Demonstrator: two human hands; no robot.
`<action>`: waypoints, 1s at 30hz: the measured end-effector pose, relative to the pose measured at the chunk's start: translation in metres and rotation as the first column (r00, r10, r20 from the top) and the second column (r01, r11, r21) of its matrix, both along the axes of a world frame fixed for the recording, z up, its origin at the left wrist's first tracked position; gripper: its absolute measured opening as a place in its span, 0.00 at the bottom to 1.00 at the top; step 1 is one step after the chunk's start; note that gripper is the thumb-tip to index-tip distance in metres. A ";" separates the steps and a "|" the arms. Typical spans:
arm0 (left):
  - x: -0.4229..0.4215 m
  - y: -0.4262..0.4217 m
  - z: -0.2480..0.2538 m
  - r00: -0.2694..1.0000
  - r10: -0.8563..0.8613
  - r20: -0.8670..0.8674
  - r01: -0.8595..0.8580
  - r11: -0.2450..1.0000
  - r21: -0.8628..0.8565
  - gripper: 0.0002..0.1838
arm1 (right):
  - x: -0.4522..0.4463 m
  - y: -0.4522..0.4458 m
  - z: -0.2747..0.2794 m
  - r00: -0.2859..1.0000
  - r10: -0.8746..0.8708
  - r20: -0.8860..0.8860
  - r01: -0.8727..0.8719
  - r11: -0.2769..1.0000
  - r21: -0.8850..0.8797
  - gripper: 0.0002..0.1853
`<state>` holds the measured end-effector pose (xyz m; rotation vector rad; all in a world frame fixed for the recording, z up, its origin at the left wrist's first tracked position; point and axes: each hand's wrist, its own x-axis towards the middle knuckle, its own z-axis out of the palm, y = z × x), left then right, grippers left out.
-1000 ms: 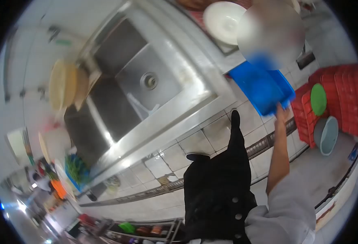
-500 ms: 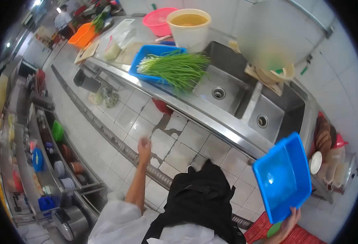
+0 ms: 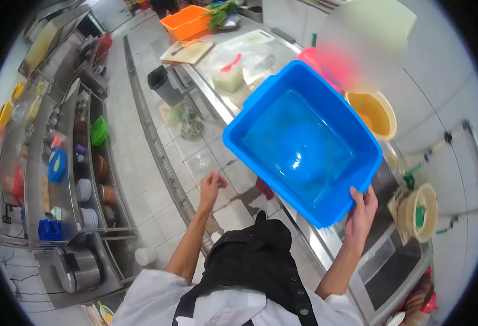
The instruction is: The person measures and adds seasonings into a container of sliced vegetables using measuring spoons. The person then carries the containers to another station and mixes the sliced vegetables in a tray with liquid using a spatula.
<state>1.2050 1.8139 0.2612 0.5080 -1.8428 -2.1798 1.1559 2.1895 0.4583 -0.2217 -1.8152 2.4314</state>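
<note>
My right hand grips a blue plastic basin by its lower right rim, thumb over the edge. The basin is tilted so that its wet, shiny inside faces me, and no items show in it. It hangs in front of the steel counter and sink, covering that stretch of worktop; the green onions seen before are hidden. My left hand hovers over the tiled floor left of the basin, apart from it, fingers loosely bent and holding nothing. A bucket of yellowish liquid stands behind the basin's right side.
An orange tub and a cutting board lie along the counter's far end. Steel shelves with crockery line the left. A dark bin stands on the floor. A cream bowl sits by the sink.
My right hand has carried the blue basin from the lower right up and left, over the counter. My left hand moved slightly right. The view has turned toward the counter's far end.
</note>
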 end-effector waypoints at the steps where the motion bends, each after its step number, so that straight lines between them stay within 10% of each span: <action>1: -0.004 -0.024 0.001 0.995 0.060 0.078 -0.057 0.998 -0.040 0.14 | -0.035 -0.017 0.002 0.999 0.035 -0.005 -0.034 0.997 0.062 0.19; 8: -0.132 -0.171 0.038 0.953 0.291 -0.090 -0.304 0.927 -0.222 0.09 | -0.221 -0.126 -0.008 0.947 0.307 0.093 -0.318 0.866 0.386 0.18; 14: -0.327 -0.265 0.043 0.978 -0.202 0.057 0.197 0.793 -0.577 0.32 | -0.294 -0.197 -0.043 0.858 0.437 0.271 -0.511 0.781 0.359 0.19; 18: -0.439 -0.289 0.021 0.708 -0.670 0.223 0.618 0.436 -0.654 0.70 | -0.314 -0.230 -0.054 0.801 0.340 0.492 -0.552 0.737 0.389 0.19; 21: -0.503 -0.277 0.007 0.474 -0.880 0.037 0.627 0.309 -0.715 0.75 | -0.332 -0.250 -0.076 0.818 0.328 0.473 -0.539 0.724 0.430 0.20; 25: -0.524 -0.267 0.006 0.346 -0.936 -0.060 0.766 0.319 -0.559 0.74 | -0.347 -0.257 -0.122 0.836 0.187 0.516 -0.429 0.810 0.400 0.21; 30: -0.515 -0.258 0.003 0.474 -0.851 -0.225 0.703 0.520 -0.486 0.67 | -0.357 -0.248 -0.178 0.990 0.064 0.122 -0.138 0.486 0.863 0.20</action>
